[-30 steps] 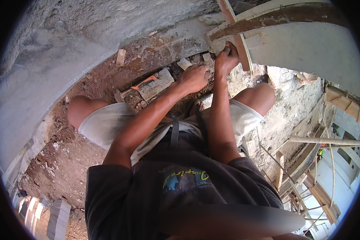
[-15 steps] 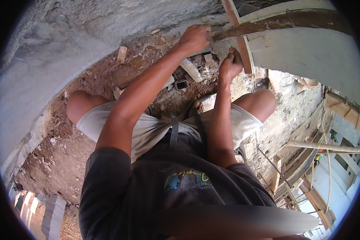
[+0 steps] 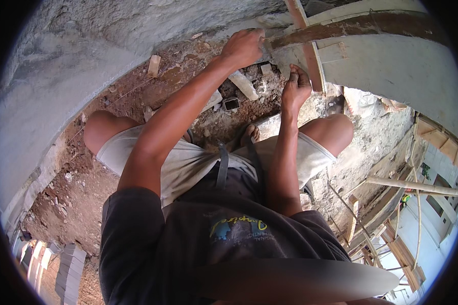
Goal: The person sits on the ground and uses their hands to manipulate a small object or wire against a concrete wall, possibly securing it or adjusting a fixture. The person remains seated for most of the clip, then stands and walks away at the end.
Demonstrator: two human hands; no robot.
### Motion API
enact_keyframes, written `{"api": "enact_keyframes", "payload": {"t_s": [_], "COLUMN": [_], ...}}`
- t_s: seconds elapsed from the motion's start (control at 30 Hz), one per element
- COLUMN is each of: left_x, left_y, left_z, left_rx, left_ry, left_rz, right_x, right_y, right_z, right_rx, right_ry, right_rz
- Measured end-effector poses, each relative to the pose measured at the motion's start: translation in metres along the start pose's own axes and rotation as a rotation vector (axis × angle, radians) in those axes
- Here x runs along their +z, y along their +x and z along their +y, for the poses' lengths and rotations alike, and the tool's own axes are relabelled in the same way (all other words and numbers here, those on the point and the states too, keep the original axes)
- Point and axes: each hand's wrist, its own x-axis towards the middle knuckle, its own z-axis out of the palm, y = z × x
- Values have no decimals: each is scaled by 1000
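Rough grey concrete wall (image 3: 81, 51) fills the upper left, its edge bending with the lens. Reddish earth (image 3: 86, 203), littered with pebbles and rubble, runs along its foot. Opposite, upper right: a smoother grey concrete face (image 3: 392, 66).

Person low over the ground, knees apart, in a dark T-shirt (image 3: 188, 239) and pale grey shorts (image 3: 310, 157). One sandalled foot (image 3: 252, 133) shows between the knees.

Along the top of the grey face, a long brown wooden board (image 3: 351, 31), curved in this view; its near end points at the left hand. A narrow wooden batten (image 3: 314, 66) crosses it near that end, its lower part hanging below the board. Lower right, well apart: a bamboo pole (image 3: 412, 185) among other timbers.

Left hand (image 3: 243, 48) reaches far forward, back of the hand uppermost, just beside the board's end. Fingers curl out of sight; cannot tell how wide they stand or whether they grip anything.

Right hand (image 3: 296, 90) is raised just left of the batten's lower end. Fingers bent, thumb and forefinger drawn into a narrow pinch; anything between them too small to tell.

Smaller bits in the rubble: an oblong concrete chunk (image 3: 243, 85), a pale wood offcut (image 3: 154, 66) nearer the wall, a dark-centred rectangular piece (image 3: 231, 104).
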Motion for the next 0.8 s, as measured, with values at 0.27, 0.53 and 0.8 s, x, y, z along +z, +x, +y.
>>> {"api": "enact_keyframes", "payload": {"t_s": [0.27, 0.53, 0.8], "left_x": [7, 4, 0], "left_y": [6, 9, 13], "left_z": [14, 15, 21], "left_rx": [-27, -89, -5], "left_ry": [-15, 31, 25], "left_rz": [-51, -103, -113], "right_x": [-15, -25, -24], "right_y": [-14, -12, -35], "right_z": [-8, -5, -35], "right_rx": [48, 14, 30], "right_ry": [96, -37, -170], "right_rz": [-82, -132, -219]}}
